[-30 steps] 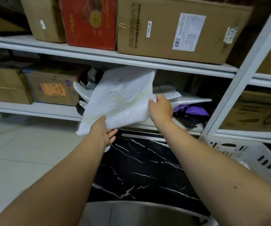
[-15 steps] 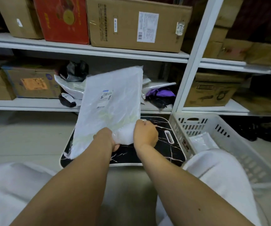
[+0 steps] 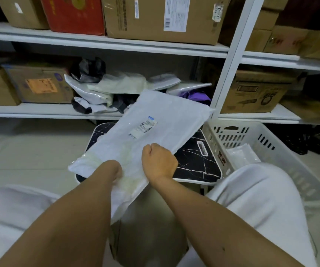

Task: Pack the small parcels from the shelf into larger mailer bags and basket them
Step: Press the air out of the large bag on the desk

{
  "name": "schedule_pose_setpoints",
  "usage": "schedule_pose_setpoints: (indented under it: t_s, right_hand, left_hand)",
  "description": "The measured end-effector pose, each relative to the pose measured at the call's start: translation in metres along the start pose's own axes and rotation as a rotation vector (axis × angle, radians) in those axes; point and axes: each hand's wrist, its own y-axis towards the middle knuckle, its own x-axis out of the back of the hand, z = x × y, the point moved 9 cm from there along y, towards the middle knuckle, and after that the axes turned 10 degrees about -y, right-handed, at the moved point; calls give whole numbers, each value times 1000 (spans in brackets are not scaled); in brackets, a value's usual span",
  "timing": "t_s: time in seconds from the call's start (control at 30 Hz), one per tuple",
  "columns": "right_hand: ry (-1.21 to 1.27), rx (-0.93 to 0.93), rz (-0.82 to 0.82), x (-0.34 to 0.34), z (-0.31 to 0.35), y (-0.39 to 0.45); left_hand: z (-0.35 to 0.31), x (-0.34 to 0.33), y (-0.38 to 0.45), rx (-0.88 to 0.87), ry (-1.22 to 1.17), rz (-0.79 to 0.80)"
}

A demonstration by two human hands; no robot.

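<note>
Now the white mailer bag (image 3: pixel 151 132), held upright 0.5 s ago, lies tilted flat over the near edge of the black marble table (image 3: pixel 197 160); I judge it ready for loading. Left hand (image 3: pixel 116 170) sits at its near end, grasp hidden. Right hand (image 3: pixel 158 162) is clenched on the bag's near edge. Beyond, small parcels (image 3: pixel 116 87) wait on the shelf (image 3: pixel 39 110); basket (image 3: pixel 267 143) stands beside the table's right edge.

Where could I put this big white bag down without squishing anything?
The white mailer bag, gripped by the left hand and right hand, hovers over the black marble tabletop, whose patch beside the white basket is bare. The basket is mostly free. The shelf by the parcel pile is crowded.
</note>
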Motion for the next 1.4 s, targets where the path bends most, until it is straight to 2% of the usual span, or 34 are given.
schedule_pose_setpoints:
  t_s: [0.03, 0.13, 0.2, 0.33, 0.5, 0.6, 0.8, 0.9, 1.0, 1.1, 1.23, 1.4]
  right_hand:
    - [-7, -4, 2, -3, -2, 7]
    - [-43, -55, 87, -25, -13, 23]
    - [-49, -87, 170, -44, -22, 30]
    - [-70, -99, 308, -79, -41, 34]
    - [-53, -121, 419, -110, -65, 44]
    - [-34, -116, 457, -126, -77, 57]
    - [22, -10, 515, -156, -88, 85]
    - [-67, 24, 495, -164, -97, 94]
    - [-348, -16, 320, -150, -105, 93]
    - [-409, -127, 213, -140, -116, 78]
    - [-465, -185, 336, -162, -146, 53]
    - [-492, -156, 418, -184, -159, 42]
  left_hand:
    - [3, 1, 9, -15, 27, -31]
    - [0, 0, 22, -95, 343, 40]
    - [-5, 11, 33, -123, 272, -36]
    - [1, 40, 62, -87, -121, -285]
    - [9, 71, 74, 0, -286, -426]
    - [2, 95, 82, -65, -299, -604]
    - [-25, 111, 104, -204, -341, -756]
    - [-47, 94, 106, -275, -145, -818]
    - [-78, 49, 98, -362, 26, -771]
    - [-95, -7, 91, -416, 34, -684]
    - [-87, -55, 100, -380, 5, -582]
    - [-75, -71, 117, -336, 14, -549]
